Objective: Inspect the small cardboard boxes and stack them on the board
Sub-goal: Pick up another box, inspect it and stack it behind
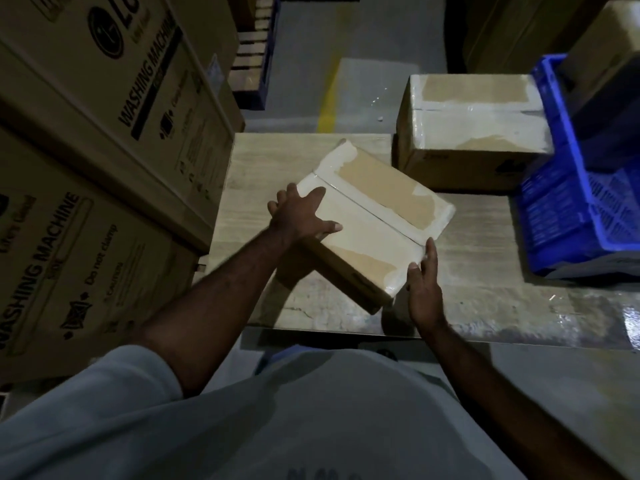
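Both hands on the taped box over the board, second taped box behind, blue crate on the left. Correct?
No: head view shows the blue crate on the right. Rest holds: left hand and right hand on the taped box over the board, second taped box behind.

Taped cardboard box (pixel 374 220) is up, skewed diagonally and tilted over the pale wooden board (pixel 294 161); second box (pixel 474 133), also taped, sits square at the far right corner.
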Available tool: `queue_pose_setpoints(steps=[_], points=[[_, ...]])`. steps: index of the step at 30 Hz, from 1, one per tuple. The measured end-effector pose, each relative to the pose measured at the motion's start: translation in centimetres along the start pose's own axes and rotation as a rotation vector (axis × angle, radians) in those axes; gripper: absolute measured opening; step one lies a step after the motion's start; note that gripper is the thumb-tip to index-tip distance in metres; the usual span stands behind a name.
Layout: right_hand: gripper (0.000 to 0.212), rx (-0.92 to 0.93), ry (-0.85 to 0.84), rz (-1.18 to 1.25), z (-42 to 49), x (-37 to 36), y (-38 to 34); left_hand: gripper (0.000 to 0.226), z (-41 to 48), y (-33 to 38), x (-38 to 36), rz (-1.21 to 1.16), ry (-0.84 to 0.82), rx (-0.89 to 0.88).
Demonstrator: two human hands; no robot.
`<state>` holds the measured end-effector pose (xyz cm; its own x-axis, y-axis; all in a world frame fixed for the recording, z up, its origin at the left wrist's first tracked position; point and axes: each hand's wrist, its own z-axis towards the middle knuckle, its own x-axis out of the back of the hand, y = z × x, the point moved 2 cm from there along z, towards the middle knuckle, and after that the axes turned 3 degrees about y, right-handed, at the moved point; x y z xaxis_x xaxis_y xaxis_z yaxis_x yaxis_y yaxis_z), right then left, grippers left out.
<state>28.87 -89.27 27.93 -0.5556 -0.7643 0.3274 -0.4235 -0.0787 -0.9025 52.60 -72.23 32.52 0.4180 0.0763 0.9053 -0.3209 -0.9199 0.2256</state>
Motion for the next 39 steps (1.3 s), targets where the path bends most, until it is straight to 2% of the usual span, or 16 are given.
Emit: queue_pose_setpoints(steps=[4, 6, 9, 13, 18, 21, 24, 28, 30, 33, 39], points=[[0.067, -0.18, 0.075, 0.154, 0.1, 0.1, 0.8, 0.077, -1.0, -0.6, 0.2, -0.145, 0.108, 0.039], [0.066, -0.167, 0.09, 0.083, 0.0, 0.7, 1.5, 0.078, -1.7, -1.4, -0.6, -0.265, 0.17, 0.096], [0.073, -0.122, 0.081, 0.004, -0.3, 1.5, 2.1, 0.078, -3.2, -2.4, -2.7, -0.46, 0.153, 0.163], [0.08, -0.119, 0.042, 0.066, 0.2, 2.5, 1.2, 0.07, -5.4, -2.0, -3.3, -0.602, 0.125, 0.123], [0.073, 0.014, -0.034, 0.083, 2.2, 5.1, -4.8, 0.078, -6.9, -0.4, -0.9, -0.605, 0.254, 0.164], [0.073, 0.122, -0.062, 0.098, 4.3, 6.8, -8.9, 0.08, -7.5, 1.4, 2.0, -0.573, 0.414, 0.192], [0.062, 0.197, -0.141, 0.148, 6.0, 8.5, -12.1, 0.079, -8.3, 3.7, 5.7, -0.612, 0.6, 0.256], [0.056, 0.349, -0.203, 0.15, 9.0, 12.0, -15.9, 0.06, -8.6, 8.9, 10.6, -0.586, 0.799, 0.279], [0.056, 0.406, -0.196, 0.163, 11.5, 14.3, -17.6, 0.06, -7.5, 11.9, 12.1, -0.573, 0.855, 0.229], [0.057, 0.491, -0.137, 0.139, 16.3, 18.2, -19.1, 0.062, -3.7, 16.0, 12.8, -0.591, 0.834, 0.102], [0.061, 0.487, -0.063, 0.132, 24.3, 24.9, -19.7, 0.059, 4.4, 24.2, 14.1, -0.616, 0.585, -0.179]])
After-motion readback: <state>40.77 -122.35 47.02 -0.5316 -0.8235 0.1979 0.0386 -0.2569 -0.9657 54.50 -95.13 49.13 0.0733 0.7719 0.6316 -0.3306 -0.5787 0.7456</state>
